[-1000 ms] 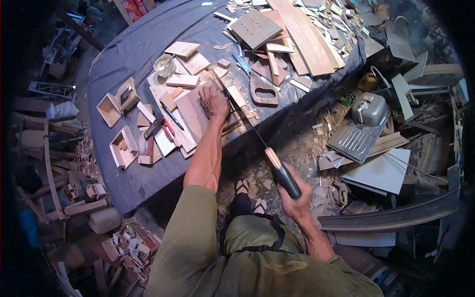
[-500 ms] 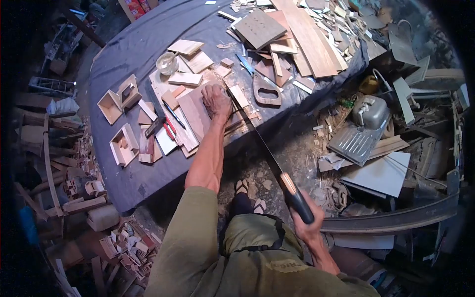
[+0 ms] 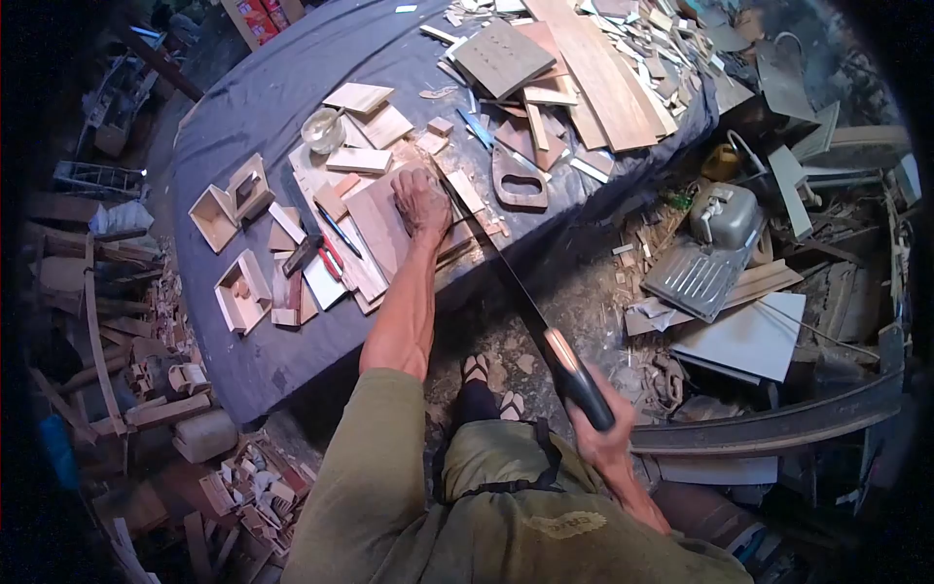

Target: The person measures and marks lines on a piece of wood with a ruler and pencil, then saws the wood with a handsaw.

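On the bench, my left hand (image 3: 424,206) presses a brown wooden board (image 3: 373,222) down, its fingers bent at the board's right part. My right hand (image 3: 601,423) is closed round the black handle of a long handsaw (image 3: 526,308). The saw's blade slants up and left, its far part beside my left hand at the board's right edge. Just right of the blade lies a pale wood piece (image 3: 465,191). A second saw with a wooden handle (image 3: 520,202) lies farther right. Left of the board are a pencil (image 3: 338,231), red-handled pliers (image 3: 331,259) and a hammer (image 3: 305,251).
Small open wooden boxes (image 3: 243,290) stand at the left of the cloth-covered bench (image 3: 292,370). A glass jar (image 3: 322,130) stands behind the board. Planks (image 3: 598,73) and offcuts fill the back right. A metal sink (image 3: 705,263) lies below, at the right.
My right hand and the saw have moved slightly forward, toward the bench. My left hand stays on the board. The whole view has shifted a little.
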The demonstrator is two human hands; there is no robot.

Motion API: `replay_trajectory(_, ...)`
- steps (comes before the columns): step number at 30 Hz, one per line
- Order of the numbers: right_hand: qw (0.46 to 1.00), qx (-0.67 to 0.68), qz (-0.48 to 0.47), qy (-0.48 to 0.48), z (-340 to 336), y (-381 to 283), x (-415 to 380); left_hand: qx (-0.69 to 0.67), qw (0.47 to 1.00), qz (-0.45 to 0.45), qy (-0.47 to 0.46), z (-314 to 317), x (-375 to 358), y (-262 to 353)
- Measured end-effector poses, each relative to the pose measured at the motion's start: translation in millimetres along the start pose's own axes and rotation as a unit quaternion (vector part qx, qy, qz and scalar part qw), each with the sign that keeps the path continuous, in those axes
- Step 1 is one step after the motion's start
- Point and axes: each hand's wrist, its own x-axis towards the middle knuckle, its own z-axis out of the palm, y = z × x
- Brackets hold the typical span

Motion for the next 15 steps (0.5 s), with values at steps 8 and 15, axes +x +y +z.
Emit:
replay_trajectory(8,0.996,0.025,0.069,-0.041,4,-3,1,0.01,1.0,-0.001,0.015,0,-1,0)
replay_trajectory(15,0.993,0.016,0.106,-0.053,33,-6,53,0.01,1.0,-0.003,0.001,-4,-6,0)
